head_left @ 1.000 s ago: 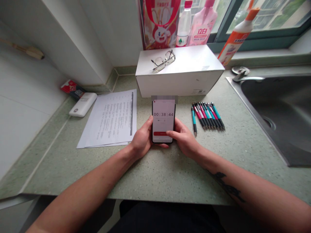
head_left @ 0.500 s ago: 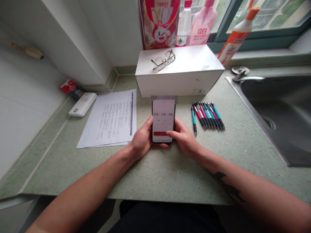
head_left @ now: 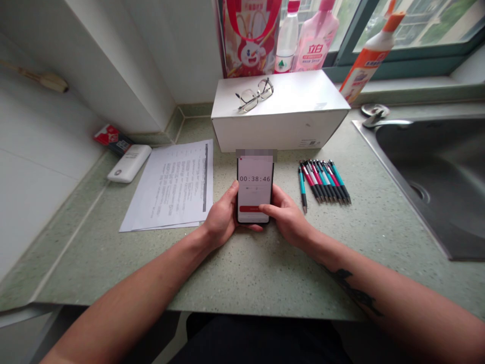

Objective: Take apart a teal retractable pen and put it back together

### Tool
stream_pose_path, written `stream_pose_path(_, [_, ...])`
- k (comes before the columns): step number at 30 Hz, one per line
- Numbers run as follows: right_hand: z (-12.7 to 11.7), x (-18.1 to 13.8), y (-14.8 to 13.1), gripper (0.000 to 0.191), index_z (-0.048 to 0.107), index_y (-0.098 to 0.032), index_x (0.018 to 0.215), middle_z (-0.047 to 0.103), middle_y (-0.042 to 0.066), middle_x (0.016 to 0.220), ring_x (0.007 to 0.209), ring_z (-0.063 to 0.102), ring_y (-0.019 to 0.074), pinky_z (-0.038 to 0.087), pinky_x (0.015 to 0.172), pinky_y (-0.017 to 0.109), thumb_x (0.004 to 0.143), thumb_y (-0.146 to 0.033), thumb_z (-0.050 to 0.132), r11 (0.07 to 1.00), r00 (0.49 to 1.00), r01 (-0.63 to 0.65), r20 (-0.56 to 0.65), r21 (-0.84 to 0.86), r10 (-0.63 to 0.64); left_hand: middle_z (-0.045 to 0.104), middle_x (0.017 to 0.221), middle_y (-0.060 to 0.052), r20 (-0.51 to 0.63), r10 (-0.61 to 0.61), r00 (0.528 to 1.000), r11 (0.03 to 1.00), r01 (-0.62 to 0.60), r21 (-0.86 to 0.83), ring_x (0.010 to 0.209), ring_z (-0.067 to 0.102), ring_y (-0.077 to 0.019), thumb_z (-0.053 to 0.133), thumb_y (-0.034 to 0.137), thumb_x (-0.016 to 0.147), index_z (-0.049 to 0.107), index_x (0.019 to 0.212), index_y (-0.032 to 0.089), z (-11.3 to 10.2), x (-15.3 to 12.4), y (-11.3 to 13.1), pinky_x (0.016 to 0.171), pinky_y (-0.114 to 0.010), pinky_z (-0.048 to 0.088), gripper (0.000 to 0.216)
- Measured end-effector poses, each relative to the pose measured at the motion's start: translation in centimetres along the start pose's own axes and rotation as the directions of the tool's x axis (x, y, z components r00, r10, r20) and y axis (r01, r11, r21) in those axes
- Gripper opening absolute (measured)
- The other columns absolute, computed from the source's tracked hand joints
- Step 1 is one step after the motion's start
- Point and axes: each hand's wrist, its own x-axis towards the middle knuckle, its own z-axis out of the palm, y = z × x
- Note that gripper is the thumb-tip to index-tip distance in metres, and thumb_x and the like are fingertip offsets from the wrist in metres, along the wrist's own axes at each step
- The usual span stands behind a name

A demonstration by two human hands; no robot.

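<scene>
A smartphone point(head_left: 254, 194) is held upright over the counter, its screen reading 00:38:46 above a red button. My left hand point(head_left: 223, 215) is closed around its left side, thumb along the edge and a fingertip showing under the bottom. On the other side my right hand point(head_left: 288, 215) grips the phone, its thumb lying on the red button; the fingers behind are hidden. To the right of the phone, several click pens point(head_left: 324, 182) in teal, red and silver lie in a row. Printed sheets of paper point(head_left: 174, 187) lie to the left.
Behind the phone stands a white box point(head_left: 273, 132) with eyeglasses point(head_left: 250, 100) on top. A steel sink point(head_left: 428, 202) is set in at the right. A white power bank point(head_left: 129, 163) lies at the left wall. Bottles, including a pink one point(head_left: 316, 40), line the window.
</scene>
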Motion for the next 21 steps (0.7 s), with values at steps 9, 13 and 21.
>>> stream_pose_path(9, [0.02, 0.04, -0.01, 0.041, 0.057, -0.026, 0.112, 0.066, 0.004, 0.114, 0.111, 0.060, 0.0262, 0.048, 0.099, 0.048, 0.072, -0.020, 0.062, 1.000, 1.000, 0.000, 0.002, -0.012, 0.000, 0.062, 0.126, -0.015, 0.003, -0.001, 1.000, 1.000, 0.001, -0.002, 0.091, 0.068, -0.0279, 0.031, 0.048, 0.102, 0.052, 0.138, 0.020, -0.01, -0.04, 0.00, 0.052, -0.037, 0.063, 0.050])
stream_pose_path(13, [0.05, 0.00, -0.08, 0.042, 0.057, -0.026, 0.113, 0.066, 0.005, 0.115, 0.111, 0.059, 0.0264, 0.048, 0.100, 0.048, 0.072, -0.021, 0.062, 1.000, 1.000, -0.004, 0.003, -0.018, 0.004, 0.062, 0.126, -0.016, 0.003, 0.007, 1.000, 1.000, -0.007, 0.000, 0.091, 0.067, -0.0278, 0.032, 0.048, 0.101, 0.053, 0.137, 0.019, 0.06, -0.08, 0.04, 0.051, -0.036, 0.063, 0.051])
stream_pose_path(21, [0.01, 0.09, -0.02, 0.042, 0.057, -0.025, 0.113, 0.067, 0.005, 0.115, 0.111, 0.060, 0.0262, 0.048, 0.099, 0.048, 0.072, -0.020, 0.062, 1.000, 1.000, 0.001, 0.004, -0.004, -0.001, 0.062, 0.125, -0.016, -0.001, 0.004, 1.000, 1.000, -0.004, 0.003, 0.090, 0.067, -0.0276, 0.031, 0.047, 0.101, 0.054, 0.136, 0.019, 0.05, -0.06, 0.04, 0.051, -0.037, 0.063, 0.050])
